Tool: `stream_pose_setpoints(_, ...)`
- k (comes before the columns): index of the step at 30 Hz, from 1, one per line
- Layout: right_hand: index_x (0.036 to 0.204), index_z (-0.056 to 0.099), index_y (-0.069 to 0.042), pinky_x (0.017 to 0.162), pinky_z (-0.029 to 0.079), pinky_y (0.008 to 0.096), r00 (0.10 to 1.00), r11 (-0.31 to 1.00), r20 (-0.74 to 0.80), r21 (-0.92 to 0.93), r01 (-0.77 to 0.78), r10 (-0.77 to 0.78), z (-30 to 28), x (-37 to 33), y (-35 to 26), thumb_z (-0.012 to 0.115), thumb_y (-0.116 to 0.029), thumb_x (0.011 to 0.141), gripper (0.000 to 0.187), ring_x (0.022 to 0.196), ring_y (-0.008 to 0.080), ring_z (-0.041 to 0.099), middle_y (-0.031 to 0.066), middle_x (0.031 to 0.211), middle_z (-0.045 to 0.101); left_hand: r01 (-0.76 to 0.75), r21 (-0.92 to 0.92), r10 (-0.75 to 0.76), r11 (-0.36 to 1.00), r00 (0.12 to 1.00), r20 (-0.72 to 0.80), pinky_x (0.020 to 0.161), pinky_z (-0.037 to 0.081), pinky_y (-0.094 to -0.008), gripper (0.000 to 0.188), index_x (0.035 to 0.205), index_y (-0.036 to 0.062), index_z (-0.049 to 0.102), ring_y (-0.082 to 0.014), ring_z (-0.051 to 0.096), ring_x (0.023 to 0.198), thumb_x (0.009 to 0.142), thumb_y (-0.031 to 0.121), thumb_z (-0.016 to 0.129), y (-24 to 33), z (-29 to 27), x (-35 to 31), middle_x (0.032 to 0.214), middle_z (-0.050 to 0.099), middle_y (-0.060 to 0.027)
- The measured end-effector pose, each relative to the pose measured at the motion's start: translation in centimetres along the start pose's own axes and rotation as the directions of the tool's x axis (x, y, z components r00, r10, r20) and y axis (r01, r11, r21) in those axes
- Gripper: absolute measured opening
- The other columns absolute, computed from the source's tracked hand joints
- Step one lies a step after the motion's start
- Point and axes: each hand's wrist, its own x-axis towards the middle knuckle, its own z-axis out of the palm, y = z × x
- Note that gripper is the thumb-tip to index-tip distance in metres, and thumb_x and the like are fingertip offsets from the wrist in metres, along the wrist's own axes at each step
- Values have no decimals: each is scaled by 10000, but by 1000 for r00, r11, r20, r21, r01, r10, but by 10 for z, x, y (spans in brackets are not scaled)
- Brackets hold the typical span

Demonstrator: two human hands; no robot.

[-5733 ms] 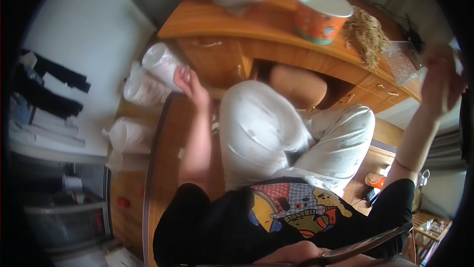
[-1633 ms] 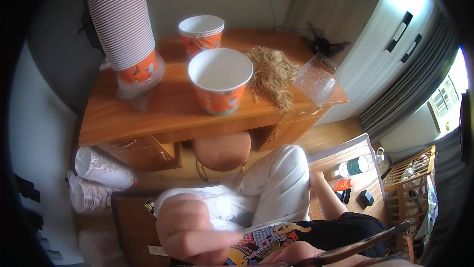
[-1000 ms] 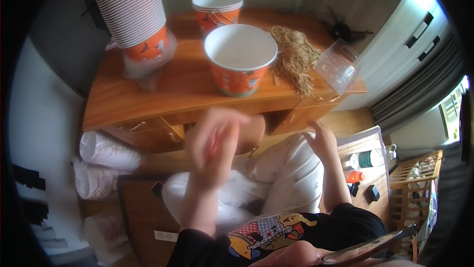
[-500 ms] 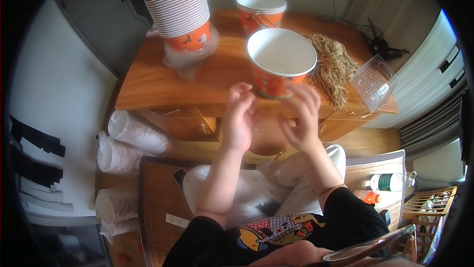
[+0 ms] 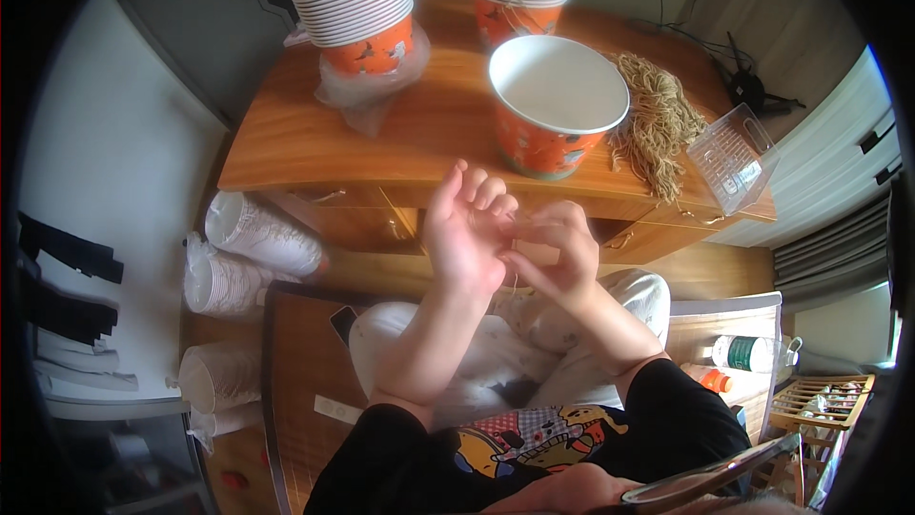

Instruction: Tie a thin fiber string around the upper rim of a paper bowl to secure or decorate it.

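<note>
One thin pale-tan string (image 5: pixel 516 277), frame centre | likely light, limp; pinch along dangling tail | right hand (image 5: pixel 562 250), half-curled left hand (image 5: pixel 469 241): grips unclear

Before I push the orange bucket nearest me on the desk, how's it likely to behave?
The orange bucket is probably light for its size: its wall looks thin, and only white shows inside. Pushed high, it may tip, since its mouth is wider than its base. It stands near the front edge of the desk, so sliding it toward you could drop it.
</note>
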Motion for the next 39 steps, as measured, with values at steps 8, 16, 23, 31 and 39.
stream_pose_setpoints(8,968,658,-78,816,432,334,980,976,54,91,-196,192,-8,2,-9,836,-85,652,362,918,212,599,14,941,679,-182,181,173,966,983,66,614,350,-252,75,995,132,498,-84,340,663,984,188,450,-15,2,-6,747,349,35)
stream_pose_setpoints(16,969,644,-85,758,393,341,994,998,94,7,-62,61,-26,12,-11,753,-6,703,298,801,214,561,20,878,665,-356,574,250,737,933,258,628,352,-225,102,1053,113,487,-58,356,699,983,186,478,-26,3,-5,786,380,42)
stream_pose_setpoints(23,995,591,-54,694,361,354,999,998,-53,-66,1,-5,-48,12,4,645,107,749,299,698,249,510,62,822,623,-286,953,-439,96,847,299,673,390,-225,411,1070,23,555,-48,460,761,1036,393,378,-8,33,-2,795,512,8)
stream_pose_setpoints(31,1106,361,-26,643,367,362,991,996,-114,44,72,-67,-61,10,27,531,200,794,422,617,217,469,93,760,560,-206,978,-474,40,857,200,627,383,-249,172,927,17,580,-58,447,729,960,186,581,-18,40,9,789,513,18)
stream_pose_setpoints(39,1062,386,-15,642,386,353,1000,997,16,70,14,-15,-60,9,31,583,151,805,364,625,239,497,99,751,569,-597,786,-248,161,746,618,629,378,-237,170,862,20,558,-79,466,696,969,152,542,-22,5,25,761,499,-8)
